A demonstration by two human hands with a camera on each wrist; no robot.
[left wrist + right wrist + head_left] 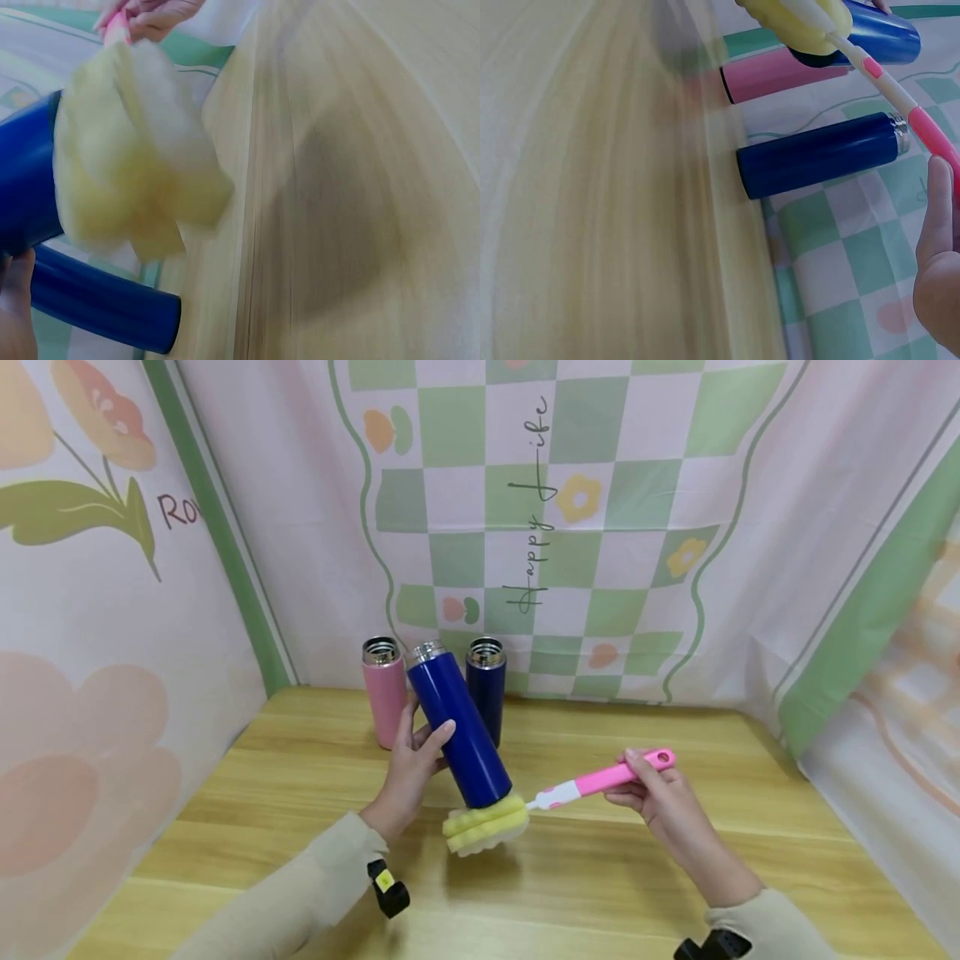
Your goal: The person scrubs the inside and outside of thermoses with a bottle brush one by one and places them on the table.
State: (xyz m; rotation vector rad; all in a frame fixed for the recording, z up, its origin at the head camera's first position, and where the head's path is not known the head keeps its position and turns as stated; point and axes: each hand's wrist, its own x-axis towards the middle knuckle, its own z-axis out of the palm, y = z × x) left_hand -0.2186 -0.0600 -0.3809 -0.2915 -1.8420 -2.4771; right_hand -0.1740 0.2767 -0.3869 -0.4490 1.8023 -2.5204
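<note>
My left hand grips a bright blue bottle around its middle and holds it tilted above the table, its open steel mouth up and to the left. In my right hand is a sponge bottle brush, pinched by its pink handle. The brush's yellow and white sponge head touches the bottom end of the blue bottle. In the left wrist view the sponge looks blurred and covers part of the bottle's base. The right wrist view shows the brush's white neck running to the sponge.
Behind the held bottle stand a pink bottle and a dark blue bottle, both upright and uncapped. The wooden table meets a printed cloth backdrop at its far edge.
</note>
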